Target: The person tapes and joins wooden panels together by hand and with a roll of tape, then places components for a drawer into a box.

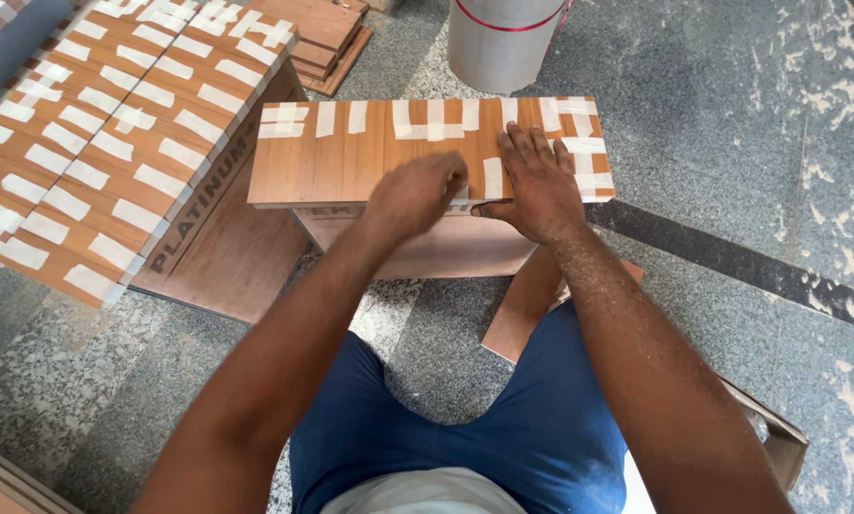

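A long wooden panel (351, 162) with many strips of pale masking tape (325, 118) across it lies on a plywood box in front of me. My right hand (538, 181) rests flat on the panel's right part, fingers spread over the tape. My left hand (415, 195) is curled at the panel's near edge, fingers pressing a tape strip (492, 177) beside the right hand's thumb; what the fingers pinch is hidden.
Taped wooden panels (113, 133) lean at the left over a large plywood sheet (227, 247). A grey roll (501, 43) stands behind the panel, and stacked boards (317, 38) lie beyond. The floor is grey stone with dust.
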